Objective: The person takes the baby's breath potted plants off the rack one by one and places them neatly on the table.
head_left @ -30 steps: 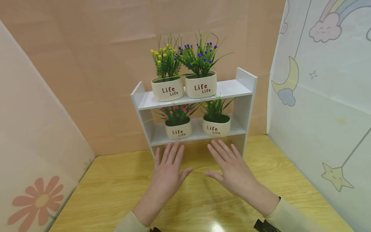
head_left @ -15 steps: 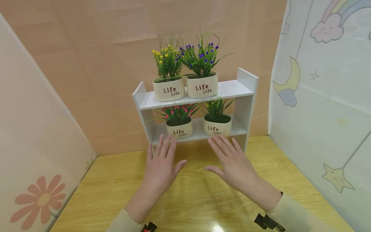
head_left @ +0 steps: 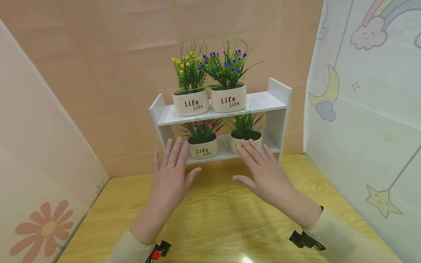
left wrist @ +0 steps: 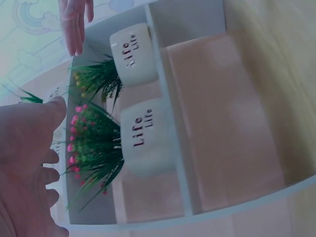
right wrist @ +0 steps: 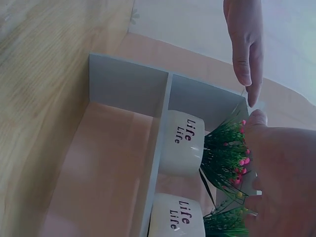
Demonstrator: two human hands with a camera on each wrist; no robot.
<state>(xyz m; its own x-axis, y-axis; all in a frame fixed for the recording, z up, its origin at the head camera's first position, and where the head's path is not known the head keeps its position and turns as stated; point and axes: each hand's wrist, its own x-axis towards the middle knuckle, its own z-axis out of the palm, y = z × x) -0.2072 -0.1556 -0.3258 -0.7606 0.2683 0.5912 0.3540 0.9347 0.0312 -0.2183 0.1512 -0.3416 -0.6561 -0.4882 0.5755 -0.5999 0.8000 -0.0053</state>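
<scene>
My left hand (head_left: 169, 182) is held out flat with fingers spread, holding nothing; its fingertips overlap the left side of a white two-tier shelf (head_left: 273, 133). Straight fingers also mark my right hand (head_left: 264, 177), which covers part of the lower right pot (head_left: 255, 144) with yellow flowers. Left of that pot stands one with pink flowers (head_left: 203, 149). On the top tier, a pot with yellow flowers (head_left: 190, 102) and a pot with purple flowers (head_left: 228, 98) stand side by side. All pots are cream with "Life" lettering. In the left wrist view, the pink-flowered pot (left wrist: 148, 138) shows beyond the left hand (left wrist: 24, 163).
The shelf stands on a wooden table (head_left: 217, 219). Behind it hangs a peach backdrop (head_left: 98, 73). A white panel with a printed flower (head_left: 47, 228) borders the left, and one with a moon and star (head_left: 383, 199) the right.
Both hands have risen and reached forward toward the shelf, the left hand also shifting left. The right hand's fingers now overlap the lower right pot. The pots and shelf stay put.
</scene>
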